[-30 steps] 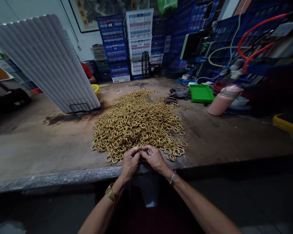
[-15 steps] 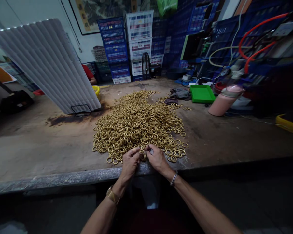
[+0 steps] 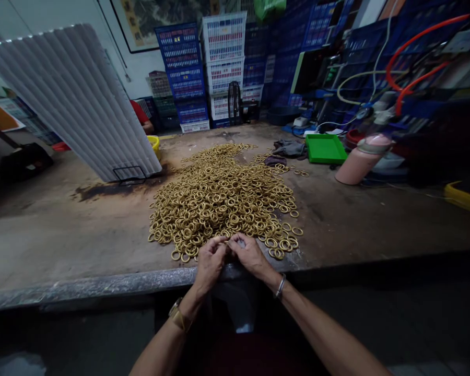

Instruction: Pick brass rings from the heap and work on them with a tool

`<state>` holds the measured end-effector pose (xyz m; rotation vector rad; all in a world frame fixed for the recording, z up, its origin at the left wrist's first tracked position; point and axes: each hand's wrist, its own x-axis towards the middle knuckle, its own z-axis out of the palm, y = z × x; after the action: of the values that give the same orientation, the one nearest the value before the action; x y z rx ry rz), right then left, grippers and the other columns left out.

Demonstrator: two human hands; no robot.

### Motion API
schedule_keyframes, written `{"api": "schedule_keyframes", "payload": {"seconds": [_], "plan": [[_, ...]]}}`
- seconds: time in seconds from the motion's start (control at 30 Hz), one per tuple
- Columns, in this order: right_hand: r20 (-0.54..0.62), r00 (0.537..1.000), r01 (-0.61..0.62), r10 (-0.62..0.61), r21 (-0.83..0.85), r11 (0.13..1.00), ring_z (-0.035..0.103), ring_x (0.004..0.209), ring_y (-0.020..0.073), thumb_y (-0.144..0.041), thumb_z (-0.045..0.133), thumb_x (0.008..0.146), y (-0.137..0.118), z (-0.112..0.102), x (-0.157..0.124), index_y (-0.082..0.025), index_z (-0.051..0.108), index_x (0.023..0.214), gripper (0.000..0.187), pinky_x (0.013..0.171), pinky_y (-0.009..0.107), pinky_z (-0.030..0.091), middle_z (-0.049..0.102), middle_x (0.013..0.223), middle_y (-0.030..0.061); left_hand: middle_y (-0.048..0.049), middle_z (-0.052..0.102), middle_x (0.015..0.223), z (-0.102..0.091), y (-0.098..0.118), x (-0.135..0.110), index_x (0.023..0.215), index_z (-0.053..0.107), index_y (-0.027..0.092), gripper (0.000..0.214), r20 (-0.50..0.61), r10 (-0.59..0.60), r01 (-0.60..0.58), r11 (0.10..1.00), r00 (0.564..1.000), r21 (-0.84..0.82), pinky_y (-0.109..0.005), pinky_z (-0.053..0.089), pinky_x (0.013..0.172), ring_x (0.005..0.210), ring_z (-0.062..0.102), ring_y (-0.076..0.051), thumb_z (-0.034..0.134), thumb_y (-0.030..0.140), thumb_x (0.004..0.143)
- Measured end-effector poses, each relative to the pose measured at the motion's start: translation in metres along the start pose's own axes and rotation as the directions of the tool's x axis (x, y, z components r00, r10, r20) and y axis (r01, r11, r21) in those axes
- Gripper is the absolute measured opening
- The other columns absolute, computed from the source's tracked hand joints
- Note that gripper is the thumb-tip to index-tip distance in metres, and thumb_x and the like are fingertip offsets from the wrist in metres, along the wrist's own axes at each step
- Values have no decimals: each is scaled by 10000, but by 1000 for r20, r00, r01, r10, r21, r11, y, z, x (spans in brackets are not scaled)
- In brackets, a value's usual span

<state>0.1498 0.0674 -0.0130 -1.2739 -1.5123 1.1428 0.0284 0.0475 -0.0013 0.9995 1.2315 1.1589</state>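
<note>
A wide heap of gold-coloured metal rings (image 3: 219,201) lies on the worktable in front of me. Both hands are at its near side, just above the table's front edge, with their fingertips meeting. My left hand (image 3: 211,259) is closed in a pinch, and a bit of gold colour, seemingly one ring, shows at its fingertips. From the other side my right hand (image 3: 251,256) is also pinched closed. Something small and greyish shows by its thumb and index finger, too unclear to name. The fingers hide most of what is between them.
A ridged pale panel (image 3: 78,104) leans in a wire stand on the left. Behind it are a yellow basin (image 3: 154,145) and a person's red sleeve (image 3: 139,112). Toward the right stand a green tray (image 3: 326,149), grey gloves (image 3: 290,149) and a pink bottle (image 3: 362,162). Stacked crates (image 3: 224,42) rise behind.
My fingertips have come closer together, and the right hand has shifted slightly left. A dark, thin piece seen at the right fingertips earlier is less visible now. The heap looks unchanged.
</note>
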Motion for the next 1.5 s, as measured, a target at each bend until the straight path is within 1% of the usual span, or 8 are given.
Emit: {"api": "schedule_keyframes", "payload": {"seconds": [0.13, 0.43, 0.67, 0.83, 1.03, 1.17, 1.3, 1.5], "plan": [[69, 995, -79, 72, 110, 991, 368, 405, 64, -356, 475, 744, -6, -5, -2, -191, 485, 631, 200, 423, 189, 315, 453, 474, -65, 15, 545, 577, -1, -2, -1, 773, 632, 136, 207, 68, 49, -48, 999, 997, -17, -183, 286, 442, 468, 397, -68, 575, 324, 706], [142, 957, -289, 253, 381, 878, 276, 344, 41, -368, 491, 700, -7, -2, -4, -202, 427, 639, 189, 322, 175, 172, 441, 510, -71, 39, 512, 544, 1, -5, -4, 789, 572, 146, 272, -37, 50, -51, 999, 998, -19, -176, 255, 394, 405, 345, -47, 608, 396, 687], [41, 986, -164, 159, 194, 967, 348, 384, 53, -291, 509, 684, -4, -2, 0, -178, 508, 616, 132, 378, 179, 283, 464, 474, -65, 42, 490, 541, 1, -1, -7, 693, 496, 161, 302, 3, 52, -52, 998, 999, 20, -162, 249, 376, 396, 348, -38, 547, 456, 730], [5, 997, -76, 76, 70, 995, 394, 435, 65, -285, 531, 676, -10, -3, -1, -175, 536, 585, 142, 432, 183, 319, 474, 464, -60, 40, 507, 550, -1, -4, -6, 696, 486, 165, 340, 111, -20, 19, 1000, 994, 5, -166, 236, 357, 363, 336, -32, 539, 500, 721], [42, 988, -155, 151, 149, 977, 360, 389, 66, -297, 489, 692, -6, -4, 2, -180, 536, 667, 129, 401, 189, 292, 462, 470, -68, 48, 475, 535, -5, -4, -9, 682, 489, 166, 359, 149, -4, 8, 1000, 989, -30, -164, 238, 368, 382, 336, -35, 521, 520, 730], [-83, 996, 4, -18, -161, 987, 449, 504, 99, -267, 462, 718, -1, -7, 0, -181, 558, 653, 145, 511, 211, 331, 544, 565, -17, 45, 506, 591, -4, -4, -11, 732, 482, 179, 349, 116, -32, 44, 994, 993, -104, -161, 215, 358, 387, 330, -33, 543, 523, 713], [83, 977, 212, -197, -462, 861, 464, 544, 116, -228, 427, 774, 4, -7, -9, -192, 569, 716, 157, 534, 222, 291, 565, 610, 8, 63, 457, 528, -3, -4, -11, 739, 476, 178, 346, 115, -14, 25, 995, 993, -100, -160, 219, 365, 379, 313, -34, 541, 517, 722], [177, 959, 283, -221, -624, 729, 466, 555, 131, -131, 424, 712, 6, -4, -14, -188, 550, 753, 144, 536, 240, 250, 571, 616, 16, 87, 387, 451, -5, -7, -10, 728, 468, 184, 347, 106, -21, 25, 999, 994, -43, -169, 201, 367, 359, 278, -39, 528, 526, 727]]}}
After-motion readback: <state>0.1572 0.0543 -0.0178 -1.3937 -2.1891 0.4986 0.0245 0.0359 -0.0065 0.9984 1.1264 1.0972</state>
